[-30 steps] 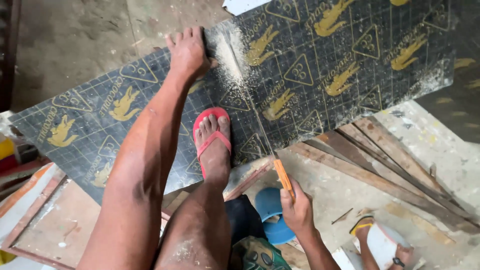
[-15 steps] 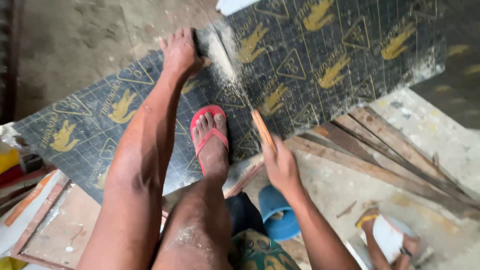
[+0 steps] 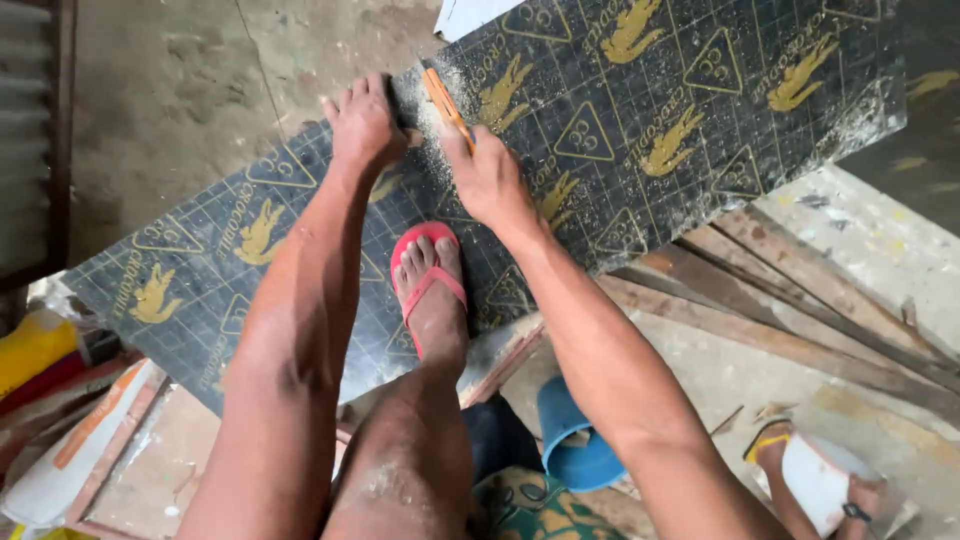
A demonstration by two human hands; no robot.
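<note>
Holding orange saw (image 3: 445, 103) angled up-left, right hand (image 3: 490, 180)

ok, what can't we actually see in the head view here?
- Saw: only the orange handle shows; the right hand covers its lower end, and the blade is not discernible.
- Cut line in the dark panel: sawdust hides it.
- Left hand: palm flat on the panel, its contact is unseen.
- Panel underside: hidden by the panel itself.
- Person at lower right: cut off by the frame edge.
</note>
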